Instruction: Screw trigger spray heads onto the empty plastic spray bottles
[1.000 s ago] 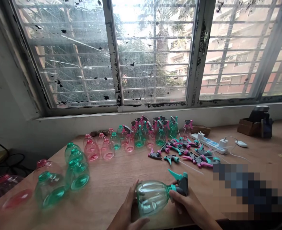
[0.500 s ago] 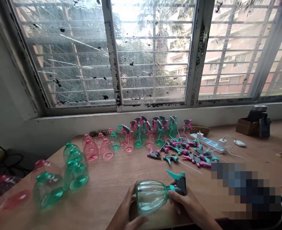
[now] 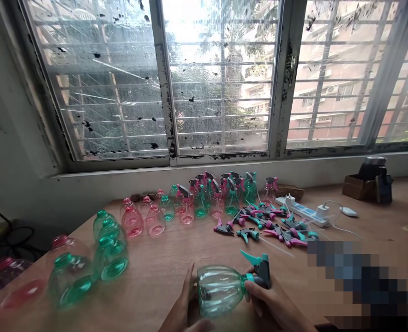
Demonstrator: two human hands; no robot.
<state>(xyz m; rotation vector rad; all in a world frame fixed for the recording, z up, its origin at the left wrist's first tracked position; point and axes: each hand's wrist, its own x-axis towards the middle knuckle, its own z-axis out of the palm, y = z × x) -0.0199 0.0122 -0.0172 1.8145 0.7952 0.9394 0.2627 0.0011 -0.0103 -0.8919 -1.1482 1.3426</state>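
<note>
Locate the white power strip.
In the head view, the white power strip lies on the wooden table right of centre, just behind the loose pink-and-teal trigger sprayer heads, left of a white computer mouse.

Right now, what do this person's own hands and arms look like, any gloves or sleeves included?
The left hand and right hand are bare, with no gloves, and no ring, watch or bracelet shows on the parts in view. The right forearm is also bare up to the picture's edge, and no sleeve is visible.
</note>
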